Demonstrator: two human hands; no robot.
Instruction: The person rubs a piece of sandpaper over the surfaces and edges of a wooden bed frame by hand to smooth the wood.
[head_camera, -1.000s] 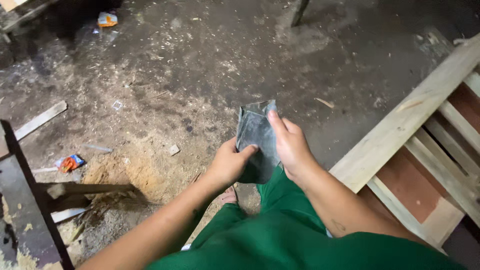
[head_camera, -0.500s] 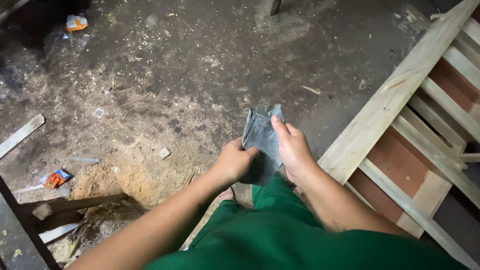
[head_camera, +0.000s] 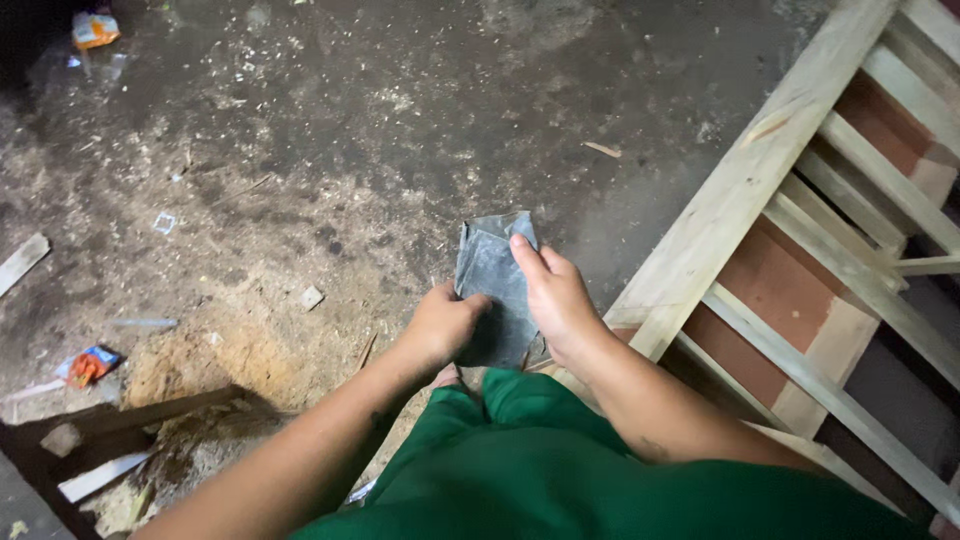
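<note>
Here, both hands share one folded sheet of grey sandpaper (head_camera: 492, 290), held upright in the air above the dirt floor (head_camera: 330, 150) in front of the person's green-clad knees. The left hand (head_camera: 440, 325) closes its grip on the sheet's lower left edge, thumb pressed over the front face. The right hand (head_camera: 553, 300) holds the right side, its grip closed on the paper with the thumb laid flat up the front, reaching near the top fold. The sheet's upper corner is creased and bent over. Just to the right of the hands lies a pale wooden frame (head_camera: 730, 200) of slats with reddish board showing between them, its nearest long rail running close by the right wrist. On the floor, sawdust is heaped to the left, near a dark wooden piece (head_camera: 150, 410), and an orange wrapper (head_camera: 88, 364) lies by the left edge.
</note>
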